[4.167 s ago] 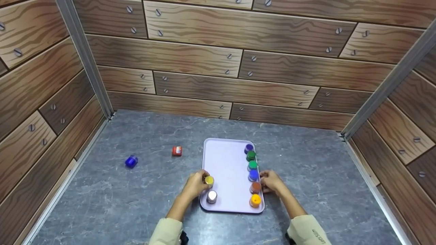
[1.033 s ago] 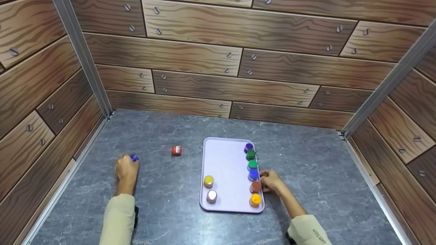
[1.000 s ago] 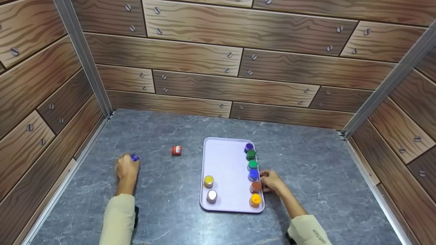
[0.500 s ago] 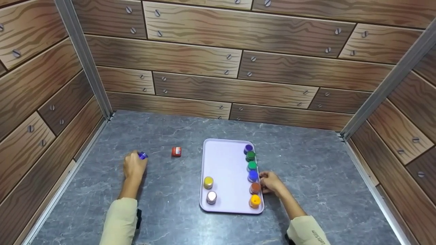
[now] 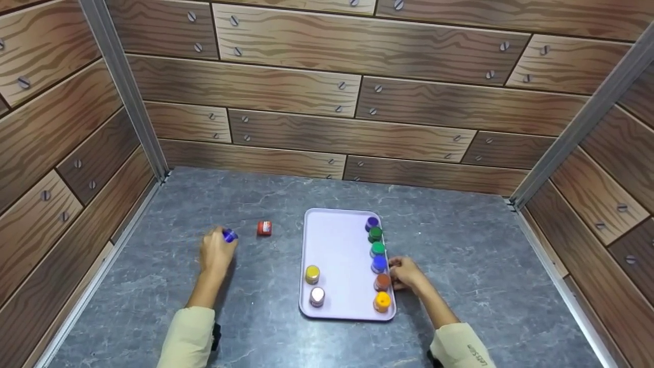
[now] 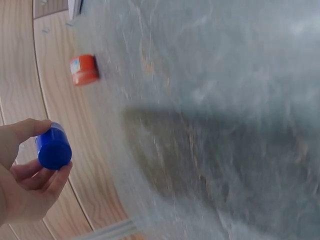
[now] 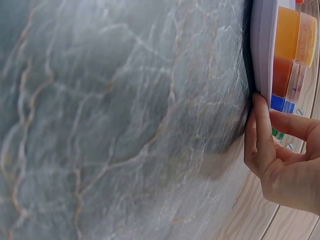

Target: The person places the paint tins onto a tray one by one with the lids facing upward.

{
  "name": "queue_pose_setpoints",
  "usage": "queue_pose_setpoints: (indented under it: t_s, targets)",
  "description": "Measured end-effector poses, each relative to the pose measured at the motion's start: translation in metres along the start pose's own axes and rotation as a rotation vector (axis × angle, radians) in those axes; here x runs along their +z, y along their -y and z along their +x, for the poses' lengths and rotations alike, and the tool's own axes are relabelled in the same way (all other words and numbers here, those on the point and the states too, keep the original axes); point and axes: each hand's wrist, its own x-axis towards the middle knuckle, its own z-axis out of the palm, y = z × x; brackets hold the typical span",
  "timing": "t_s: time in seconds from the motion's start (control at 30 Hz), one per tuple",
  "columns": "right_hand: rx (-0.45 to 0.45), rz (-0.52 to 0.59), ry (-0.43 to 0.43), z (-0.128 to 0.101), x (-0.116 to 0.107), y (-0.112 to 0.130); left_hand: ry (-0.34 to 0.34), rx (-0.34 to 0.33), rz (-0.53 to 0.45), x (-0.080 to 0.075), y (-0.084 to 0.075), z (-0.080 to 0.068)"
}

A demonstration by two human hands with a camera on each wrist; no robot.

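Note:
In the head view my left hand (image 5: 217,251) grips a blue paint jar (image 5: 230,235) above the table, left of the tray. The left wrist view shows the jar (image 6: 54,150) pinched between thumb and fingers, its blue lid end toward the camera. My right hand (image 5: 407,273) holds the right rim of the lilac tray (image 5: 340,240), fingertips against the outer wall and thumb at the rim (image 7: 265,55). Several capped jars stand along that side, among them an orange one (image 5: 382,302) and a brown one (image 5: 382,282). At the tray's left stand a yellow jar (image 5: 312,274) and a white-capped jar (image 5: 317,296).
A red jar (image 5: 264,228) lies on the grey marbled table (image 5: 276,327) between the left hand and the tray. Wood-patterned walls (image 5: 286,87) with metal corner posts enclose the table at the back and sides.
My left hand let go of the yellow jar on the tray, moved left to the blue jar and took hold of it. It now carries that jar rightward. The right hand stays at the tray.

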Motion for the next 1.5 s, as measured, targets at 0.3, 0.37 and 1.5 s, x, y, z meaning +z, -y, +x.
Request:
queue_pose_setpoints:
  t_s: [0.3,0.37,1.5]
  targets:
    - [0.002,0.003,0.002,-0.001,0.001,0.001,-0.020,0.051,-0.057,0.011,-0.010,-0.013]
    - [0.000,-0.006,0.005,-0.001,0.000,0.001,-0.020,0.066,-0.065,0.012,-0.013,-0.015]
    - [-0.008,0.016,0.009,-0.003,-0.001,0.002,0.001,0.220,-0.117,0.052,-0.072,-0.027]
